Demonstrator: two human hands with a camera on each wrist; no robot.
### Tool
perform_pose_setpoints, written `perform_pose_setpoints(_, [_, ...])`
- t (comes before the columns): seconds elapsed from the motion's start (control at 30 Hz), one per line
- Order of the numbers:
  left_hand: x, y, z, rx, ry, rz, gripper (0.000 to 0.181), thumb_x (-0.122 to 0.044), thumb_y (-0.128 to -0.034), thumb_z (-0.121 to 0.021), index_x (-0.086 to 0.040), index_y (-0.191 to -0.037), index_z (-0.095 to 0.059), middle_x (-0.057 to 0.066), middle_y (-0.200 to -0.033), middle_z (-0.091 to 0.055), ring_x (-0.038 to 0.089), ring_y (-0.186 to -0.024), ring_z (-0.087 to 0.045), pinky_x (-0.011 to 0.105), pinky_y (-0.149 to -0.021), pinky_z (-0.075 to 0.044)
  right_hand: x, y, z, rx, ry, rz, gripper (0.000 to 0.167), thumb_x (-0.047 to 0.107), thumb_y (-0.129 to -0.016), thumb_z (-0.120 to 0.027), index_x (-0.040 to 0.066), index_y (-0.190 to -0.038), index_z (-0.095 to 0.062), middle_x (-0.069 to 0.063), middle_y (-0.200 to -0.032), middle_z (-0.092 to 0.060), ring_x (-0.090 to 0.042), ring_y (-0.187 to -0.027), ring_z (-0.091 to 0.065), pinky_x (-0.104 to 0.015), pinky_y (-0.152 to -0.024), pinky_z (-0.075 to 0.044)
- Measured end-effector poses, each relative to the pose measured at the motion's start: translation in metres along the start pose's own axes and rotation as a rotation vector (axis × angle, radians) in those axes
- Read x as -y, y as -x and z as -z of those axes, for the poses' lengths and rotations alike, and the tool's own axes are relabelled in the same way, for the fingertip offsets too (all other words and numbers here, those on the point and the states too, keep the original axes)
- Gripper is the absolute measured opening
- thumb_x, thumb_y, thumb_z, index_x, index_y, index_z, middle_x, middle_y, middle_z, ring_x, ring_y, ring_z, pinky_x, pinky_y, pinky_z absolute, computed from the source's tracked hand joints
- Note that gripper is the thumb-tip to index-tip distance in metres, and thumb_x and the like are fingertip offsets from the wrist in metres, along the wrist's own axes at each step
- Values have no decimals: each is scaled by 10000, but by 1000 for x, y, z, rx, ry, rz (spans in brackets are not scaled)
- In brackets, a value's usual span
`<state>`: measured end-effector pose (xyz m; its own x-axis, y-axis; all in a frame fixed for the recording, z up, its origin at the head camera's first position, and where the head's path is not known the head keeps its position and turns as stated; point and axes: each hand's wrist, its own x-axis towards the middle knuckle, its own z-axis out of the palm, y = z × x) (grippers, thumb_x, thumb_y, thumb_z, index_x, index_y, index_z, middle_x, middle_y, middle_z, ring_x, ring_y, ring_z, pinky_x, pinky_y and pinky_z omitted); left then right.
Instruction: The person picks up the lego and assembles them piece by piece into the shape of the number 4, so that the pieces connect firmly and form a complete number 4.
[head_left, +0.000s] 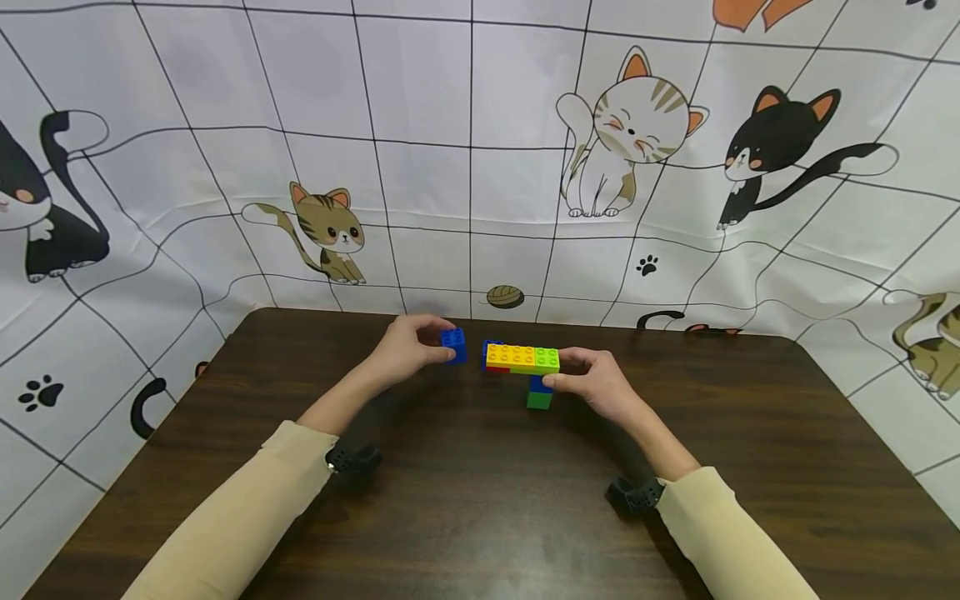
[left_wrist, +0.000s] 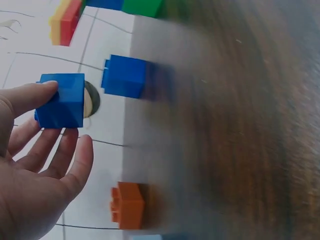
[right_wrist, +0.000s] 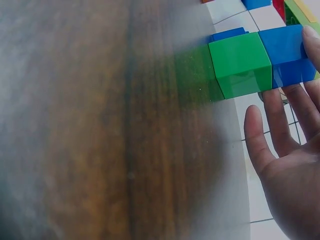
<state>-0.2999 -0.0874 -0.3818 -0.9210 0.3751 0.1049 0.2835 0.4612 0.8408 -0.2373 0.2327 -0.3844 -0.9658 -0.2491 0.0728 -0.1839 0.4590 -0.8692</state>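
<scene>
The left hand (head_left: 405, 350) pinches a blue brick (head_left: 453, 345) between thumb and fingers, a little left of the assembled bricks. In the left wrist view that blue brick (left_wrist: 62, 101) has its studs facing left. At the right, the right hand (head_left: 600, 385) grips the blue brick (right_wrist: 286, 52) of a stack, with a green brick (right_wrist: 241, 67) beneath it. Across the stack's top lies a yellow brick (head_left: 510, 357) beside a lime one (head_left: 547, 360), with red under the yellow. Another blue brick (left_wrist: 125, 76) stands on the table by the stack.
An orange brick (left_wrist: 131, 206) stands near the table's far edge, with a light blue piece (left_wrist: 146, 237) partly in view beside it. The brown table (head_left: 465, 517) meets a white cloth (head_left: 420, 192) with cat drawings behind.
</scene>
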Motion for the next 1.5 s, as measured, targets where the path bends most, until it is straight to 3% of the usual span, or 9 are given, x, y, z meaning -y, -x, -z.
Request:
perform_pose_setpoints(0.2, [-17,-1,3,46,132,35,435,-161,-938,-762,-38,-1336,-639,171,-1257,-649,326,-1123,-611,467,-942,-557,-23,-9,-1,-8,-3,-8,431,136,-939,-762,-83,-1289,-639,-170,-1125,-697,-276,-946,-579,-288,-789,-540])
perform_pose_setpoints(0.3, [-25,-3,3,49,145,30,434,-165,-935,-764,-52,-1336,-642,155,-1245,-660,316,-1116,-614,469,-938,-560,-36,-13,-2,-8,-23,-10,467,187,-934,-778,-55,-1308,-640,-143,-1128,-697,-268,-943,-586,-319,-807,-559])
perform_pose_setpoints(0.5, [-39,-6,0,38,159,6,421,-152,-938,-762,-58,-1332,-646,144,-1247,-668,308,-1124,-619,428,-942,-560,-35,-13,-1,-12,-30,-10,498,237,-917,-800,-35,-1306,-649,-143,-1129,-697,-278,-940,-594,-320,-812,-564])
perform_pose_setpoints(0.97, [-59,-14,-32,80,203,-79,420,-122,-909,-786,-40,-1302,-664,135,-1237,-673,291,-1084,-635,398,-926,-566,-36,-14,-1,-6,-27,-6,484,249,-923,-791,-25,-1299,-657,-138,-1115,-701,-278,-966,-603,-319,-815,-555])
perform_pose_setpoints(1.27, [-72,-23,-50,140,194,-144,416,-106,-913,-775,-8,-1301,-660,123,-1203,-698,258,-1061,-664,359,-911,-569,-39,-13,0,0,-33,29,447,272,-919,-792,11,-1266,-686,-107,-1114,-719,-276,-1009,-624,-360,-852,-551])
perform_pose_setpoints(1.5, [-79,-27,-58,149,157,-152,406,-90,-908,-782,-3,-1287,-665,127,-1171,-707,255,-1050,-672,351,-900,-572,-37,-14,0,20,-68,39,427,239,-933,-779,-3,-1270,-679,-124,-1140,-726,-272,-1016,-659,-350,-861,-577])
